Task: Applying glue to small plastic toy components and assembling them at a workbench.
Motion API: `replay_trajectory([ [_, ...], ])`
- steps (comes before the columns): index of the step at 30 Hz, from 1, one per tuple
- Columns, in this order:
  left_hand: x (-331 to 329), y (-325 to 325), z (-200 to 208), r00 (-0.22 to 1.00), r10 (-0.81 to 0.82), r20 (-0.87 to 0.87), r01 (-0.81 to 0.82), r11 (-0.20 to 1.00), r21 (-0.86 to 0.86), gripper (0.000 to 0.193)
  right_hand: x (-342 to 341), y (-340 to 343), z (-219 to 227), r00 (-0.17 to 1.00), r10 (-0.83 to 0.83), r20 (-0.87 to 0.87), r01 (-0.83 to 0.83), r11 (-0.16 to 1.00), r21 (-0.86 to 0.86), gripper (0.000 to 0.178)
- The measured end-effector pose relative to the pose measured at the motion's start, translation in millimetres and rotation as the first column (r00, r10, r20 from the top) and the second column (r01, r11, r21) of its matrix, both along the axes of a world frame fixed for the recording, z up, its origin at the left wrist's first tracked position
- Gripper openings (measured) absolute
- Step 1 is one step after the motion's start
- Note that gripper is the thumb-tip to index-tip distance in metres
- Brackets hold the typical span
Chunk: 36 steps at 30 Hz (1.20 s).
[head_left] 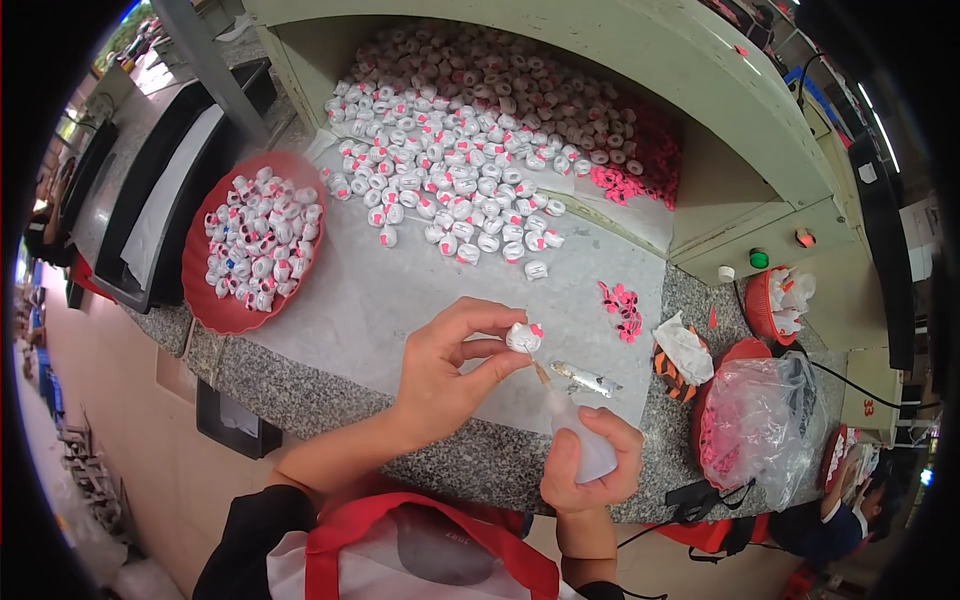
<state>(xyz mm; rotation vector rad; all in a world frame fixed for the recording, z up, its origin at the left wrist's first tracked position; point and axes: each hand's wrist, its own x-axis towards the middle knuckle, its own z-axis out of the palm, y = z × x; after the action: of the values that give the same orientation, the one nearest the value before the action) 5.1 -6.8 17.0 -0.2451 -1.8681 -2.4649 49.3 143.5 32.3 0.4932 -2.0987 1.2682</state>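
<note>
My left hand (450,358) pinches a small white figurine head (523,337) with a pink bow between thumb and fingers, above the paper-covered worktop. A whitish squeeze bottle (585,440) with a thin nozzle is gripped in my right hand (598,462). It is tilted, and its tip points up at the underside of the white piece; whether the tip touches cannot be made out. Just right of the nozzle lies a crumpled silvery tube (587,380). Loose pink bow pieces (622,310) form a small pile farther right.
Many similar white pieces (470,190) cover the far worktop beneath a pale green shelf (640,60). A red bowl (205,300) of them stands at left. A plastic-bag-covered red bowl (712,400), a striped container with tissue (684,358) and a small red basket (765,310) stand at right.
</note>
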Motion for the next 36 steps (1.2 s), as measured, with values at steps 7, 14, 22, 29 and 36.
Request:
replay_trajectory([
  [7,0.6,-0.5,1.0,1.000,0.006,-0.016,-0.006,1.000,-0.008,0.032,-3.1,-0.7,-0.6,1.000,-0.008,-0.025,0.009,1.000,0.009,0.030],
  [14,0.3,-0.7,0.5,0.999,0.009,-0.031,-0.010,1.000,-0.010,0.031,-2.2,-2.1,-1.7,1.000,-0.018,-0.010,0.018,0.999,-0.034,0.027],
  [22,-0.4,-4.9,1.3,0.995,-0.003,-0.095,-0.011,0.990,-0.141,0.032,-3.6,-2.9,3.8,1.000,0.021,-0.004,-0.021,1.000,-0.008,0.028],
  [29,-2.0,-3.4,2.0,0.998,-0.004,-0.056,-0.003,0.993,-0.122,0.032,-5.3,2.1,7.4,1.000,-0.007,0.003,0.007,0.999,0.039,0.026],
  [36,-4.4,-5.8,2.0,0.992,-0.066,0.105,0.062,0.997,0.040,0.032,-6.6,0.8,5.5,1.000,-0.003,-0.024,0.004,1.000,0.024,0.026],
])
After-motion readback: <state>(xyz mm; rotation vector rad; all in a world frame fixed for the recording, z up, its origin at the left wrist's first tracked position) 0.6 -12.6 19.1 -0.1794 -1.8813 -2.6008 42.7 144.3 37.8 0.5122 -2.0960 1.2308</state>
